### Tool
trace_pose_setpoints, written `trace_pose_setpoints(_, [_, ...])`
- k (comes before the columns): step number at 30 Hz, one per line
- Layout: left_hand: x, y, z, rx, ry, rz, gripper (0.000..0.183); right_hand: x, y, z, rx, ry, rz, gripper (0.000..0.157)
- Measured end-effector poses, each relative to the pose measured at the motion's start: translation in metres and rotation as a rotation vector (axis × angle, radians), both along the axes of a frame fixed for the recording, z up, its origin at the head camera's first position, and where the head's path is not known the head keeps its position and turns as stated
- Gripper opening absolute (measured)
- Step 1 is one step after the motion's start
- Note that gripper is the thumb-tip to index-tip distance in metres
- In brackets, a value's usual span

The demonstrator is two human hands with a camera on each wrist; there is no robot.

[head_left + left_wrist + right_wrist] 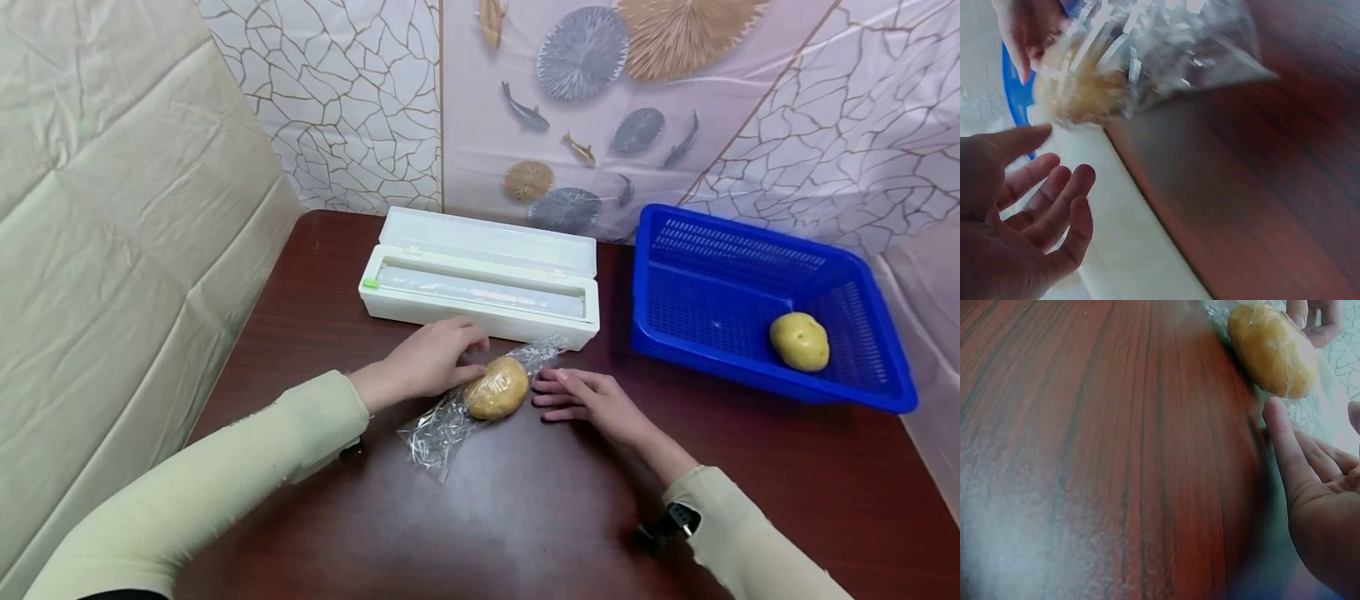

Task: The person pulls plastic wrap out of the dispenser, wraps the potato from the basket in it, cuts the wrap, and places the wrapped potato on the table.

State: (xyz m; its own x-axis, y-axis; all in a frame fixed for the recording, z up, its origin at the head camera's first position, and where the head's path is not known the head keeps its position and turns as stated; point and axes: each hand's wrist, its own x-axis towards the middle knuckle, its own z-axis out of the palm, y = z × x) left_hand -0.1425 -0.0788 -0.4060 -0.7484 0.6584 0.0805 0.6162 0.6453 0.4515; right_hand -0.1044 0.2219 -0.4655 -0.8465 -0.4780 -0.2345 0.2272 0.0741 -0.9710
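Note:
A potato wrapped in clear plastic film lies on the dark wooden table in the head view. Loose ends of the film stretch out on both sides of it. My left hand is at the potato's upper left, its thumb tip right at the wrapped surface and its fingers loosely bent. To the right of the potato, my right hand rests low over the table with fingers extended and nothing held. In the right wrist view the right fingertips stand close to the wrapped potato.
Behind the hands stands a white film dispenser box, lid raised, with a roll of film inside and a green piece at its left end. A blue basket at the right holds an unwrapped potato.

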Motion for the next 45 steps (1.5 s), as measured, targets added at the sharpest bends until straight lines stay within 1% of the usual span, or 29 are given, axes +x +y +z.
trace_pose_setpoints(4, [-0.004,-0.004,-0.007,0.037,-0.139,0.042,0.035,0.001,0.002,0.0,-0.049,-0.044,0.003,0.057])
trace_pose_setpoints(8, [-0.004,-0.002,-0.01,0.078,-0.285,0.082,0.039,0.001,0.002,-0.001,-0.117,-0.095,-0.003,0.059])
trace_pose_setpoints(11, [-0.001,0.002,-0.012,0.098,-0.347,0.1,0.04,0.001,0.002,-0.002,-0.155,-0.115,-0.008,0.059])
trace_pose_setpoints(14, [0.002,0.006,-0.014,0.105,-0.38,0.12,0.041,0.001,0.002,-0.003,-0.176,-0.127,-0.01,0.06])
trace_pose_setpoints(17, [0.006,0.009,-0.015,0.105,-0.403,0.14,0.04,0.001,0.004,-0.004,-0.181,-0.137,-0.017,0.061])
trace_pose_setpoints(23, [0.018,0.014,-0.014,0.115,-0.455,0.167,0.038,0.004,0.007,-0.003,-0.187,-0.166,-0.054,0.064])
trace_pose_setpoints(26, [0.024,0.016,-0.013,0.118,-0.47,0.178,0.038,0.004,0.005,-0.002,-0.187,-0.18,-0.08,0.065])
trace_pose_setpoints(29, [0.027,0.018,-0.014,0.122,-0.472,0.182,0.038,0.004,0.001,-0.001,-0.18,-0.17,-0.1,0.063])
trace_pose_setpoints(32, [0.029,0.019,-0.015,0.123,-0.469,0.186,0.039,0.002,-0.005,0.0,-0.162,-0.137,-0.117,0.058])
trace_pose_setpoints(36, [0.03,0.021,-0.016,0.123,-0.462,0.193,0.039,0.001,-0.012,0.0,-0.151,-0.11,-0.165,0.045])
trace_pose_setpoints(39, [0.031,0.022,-0.016,0.123,-0.456,0.199,0.039,0.001,-0.02,0.001,-0.193,-0.14,-0.231,0.031])
trace_pose_setpoints(41, [0.031,0.023,-0.017,0.123,-0.447,0.201,0.039,0.002,-0.024,0.002,-0.23,-0.167,-0.27,0.029])
trace_pose_setpoints(43, [0.032,0.024,-0.018,0.123,-0.442,0.204,0.038,0.001,-0.028,0.003,-0.25,-0.187,-0.298,0.034])
trace_pose_setpoints(45, [0.032,0.024,-0.018,0.126,-0.437,0.2,0.038,0.001,-0.03,0.004,-0.255,-0.184,-0.3,0.044])
